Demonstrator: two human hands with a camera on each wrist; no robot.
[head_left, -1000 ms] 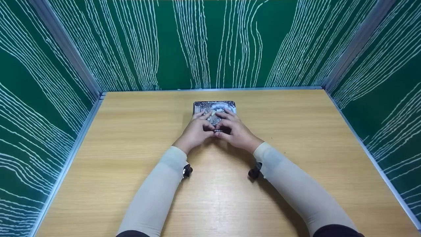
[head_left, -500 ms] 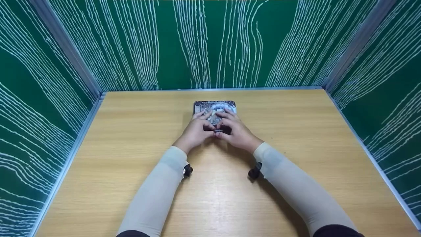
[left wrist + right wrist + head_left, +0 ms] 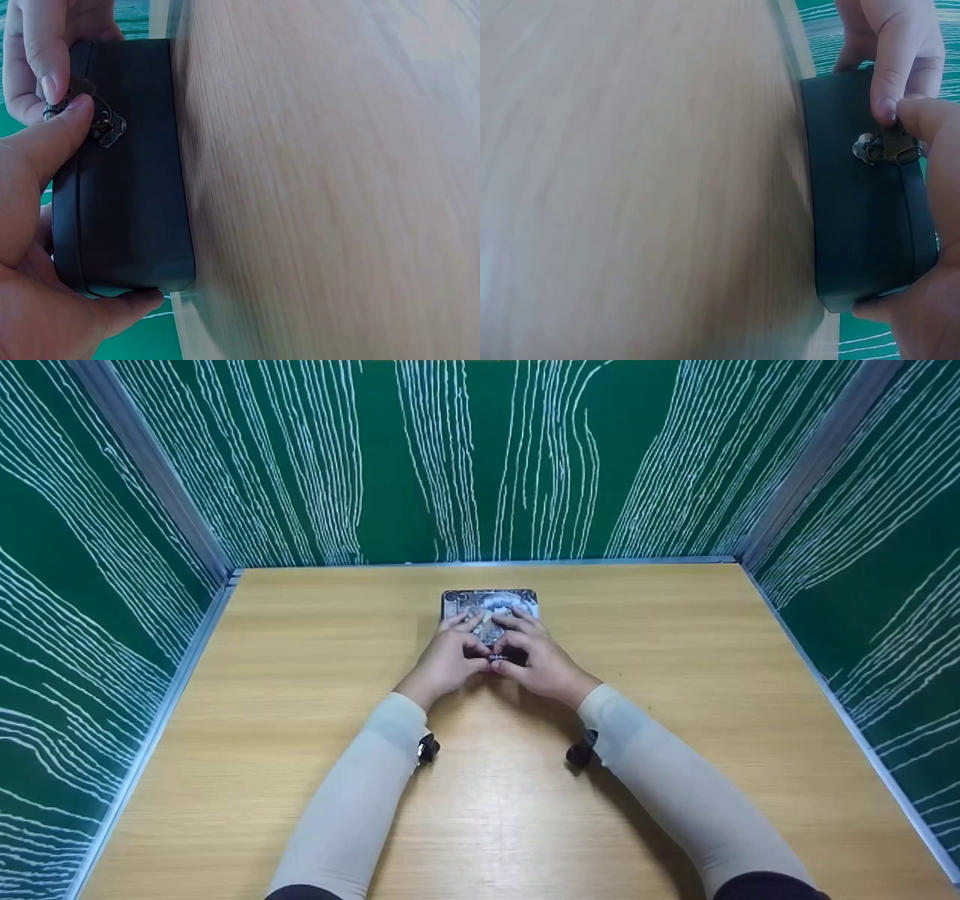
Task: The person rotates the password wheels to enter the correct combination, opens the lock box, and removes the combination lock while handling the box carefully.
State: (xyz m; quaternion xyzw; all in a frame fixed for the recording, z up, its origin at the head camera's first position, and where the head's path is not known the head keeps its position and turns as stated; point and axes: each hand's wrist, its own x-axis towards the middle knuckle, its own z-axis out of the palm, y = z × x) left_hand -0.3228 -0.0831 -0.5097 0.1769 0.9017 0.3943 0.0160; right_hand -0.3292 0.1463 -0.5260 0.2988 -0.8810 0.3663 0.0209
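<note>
A small black box stands on the table, its printed lid [image 3: 495, 601] showing grey, brown and pale blue patterns in the head view. On its front side is a metal latch [image 3: 111, 130], with a round plate and loop. My left hand [image 3: 448, 656] spreads over the lid's left part, thumb and index finger pinching at the latch. From the other side my right hand [image 3: 541, 658] does likewise, its thumb and index finger on the latch [image 3: 901, 148]. The other fingers lie over the lid and sides. Fingertips partly hide the latch.
The wooden table [image 3: 337, 675] runs back to green walls [image 3: 382, 457] with wavy white lines. Metal frame posts [image 3: 150, 472] stand at the corners. A small black camera sits on each wrist, over pale sleeves [image 3: 360, 780].
</note>
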